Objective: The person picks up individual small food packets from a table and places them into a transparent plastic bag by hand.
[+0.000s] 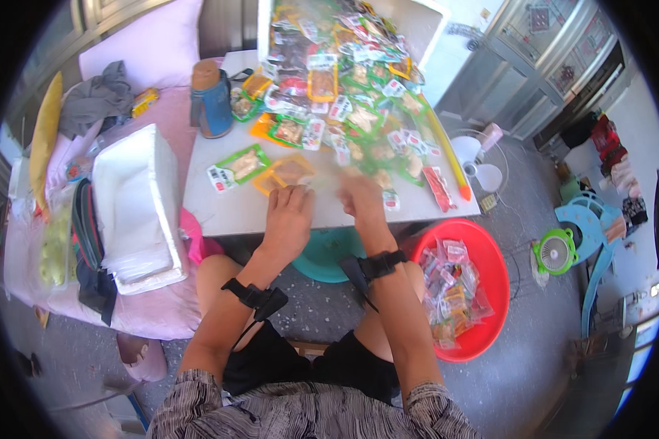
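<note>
My left hand (291, 217) is at the front of the white table (225, 214), its fingertips against the near edge of an orange-bordered food packet (288, 171). Whether it grips something hidden under the fingers is unclear. Just to its right, my right hand (364, 200) is raised over the table edge with curled fingers, blurred. A pale, see-through blur lies between the two hands. Left of the orange packet is a green-bordered packet (245, 163) of pale food. Beyond my hands spreads a heap of sealed food packets (362, 118), and a red packet (439, 188) rests at the right.
A foam box (428, 27) spills packets at the back. A blue flask (214, 107) stands left, a yellow tube (445, 145) lies right. Below are a teal basin (327, 258) and a red tub (500, 296) holding packets. Another foam box (134, 186) sits on the pink bed (165, 324).
</note>
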Tool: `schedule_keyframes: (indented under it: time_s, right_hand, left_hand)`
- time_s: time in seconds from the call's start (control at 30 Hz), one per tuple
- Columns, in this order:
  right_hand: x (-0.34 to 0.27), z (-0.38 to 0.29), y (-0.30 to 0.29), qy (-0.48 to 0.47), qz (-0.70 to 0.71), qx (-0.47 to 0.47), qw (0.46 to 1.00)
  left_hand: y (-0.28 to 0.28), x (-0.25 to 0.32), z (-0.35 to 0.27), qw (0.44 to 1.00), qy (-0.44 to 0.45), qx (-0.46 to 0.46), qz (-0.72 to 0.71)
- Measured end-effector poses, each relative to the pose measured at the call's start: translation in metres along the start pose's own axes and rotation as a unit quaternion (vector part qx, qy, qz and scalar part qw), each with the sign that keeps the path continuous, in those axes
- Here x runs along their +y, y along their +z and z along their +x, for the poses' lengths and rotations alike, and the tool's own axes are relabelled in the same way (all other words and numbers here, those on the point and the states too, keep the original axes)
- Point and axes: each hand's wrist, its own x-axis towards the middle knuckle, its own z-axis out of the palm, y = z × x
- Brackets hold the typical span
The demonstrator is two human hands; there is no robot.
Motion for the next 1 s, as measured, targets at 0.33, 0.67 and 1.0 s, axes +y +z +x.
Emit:
schedule_keyframes:
  time_s: [0.33,0.67,1.0]
  right_hand:
    - [-0.011,-0.026,-0.010,-0.050,0.082,-0.005,0.995]
    - [-0.054,-0.100,-0.035,-0.133,-0.067,-0.092,0.985]
    - [-0.034,-0.184,-0.079,-0.504,-0.315,-0.155,0.789]
  left_hand:
    - [-0.043,0.003,0.012,0.994,0.052,0.071,-0.057]
    - [-0.099,0.030,-0.001,0.979,0.052,0.077,-0.180]
    - [-0.110,0.091,-0.052,0.939,0.133,-0.029,-0.315]
